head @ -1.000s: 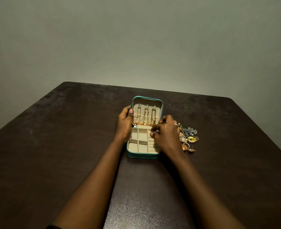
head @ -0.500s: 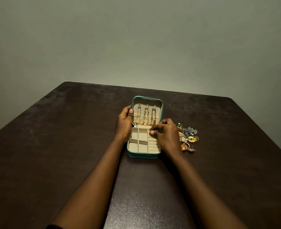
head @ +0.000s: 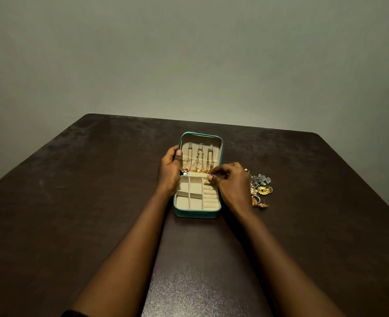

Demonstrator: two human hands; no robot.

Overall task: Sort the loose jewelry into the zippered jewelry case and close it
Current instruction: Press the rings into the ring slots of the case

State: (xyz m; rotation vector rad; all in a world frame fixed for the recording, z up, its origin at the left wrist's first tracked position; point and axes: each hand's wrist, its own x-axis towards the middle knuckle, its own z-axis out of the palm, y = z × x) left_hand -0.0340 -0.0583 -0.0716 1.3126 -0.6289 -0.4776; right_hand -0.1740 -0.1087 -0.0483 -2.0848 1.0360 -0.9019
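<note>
While my left hand (head: pixel 169 172) grips the open case (head: pixel 197 213), my right hand (head: pixel 233 186) pinches a gold piece (head: pixel 207 182) over it. Loose jewelry (head: pixel 261 188) lies just right of that hand. It looks light, slippery and delicate, so I'd pinch the edges.

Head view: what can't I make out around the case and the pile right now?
Small gold piece at the fingers of the right hand: too small to name, or to tell if it is pinched.
Loose jewelry pile: its left side hidden behind the right hand; pieces too small to count.
Jewelry case: left side covered by the left hand; zipper too dark to see.
</note>
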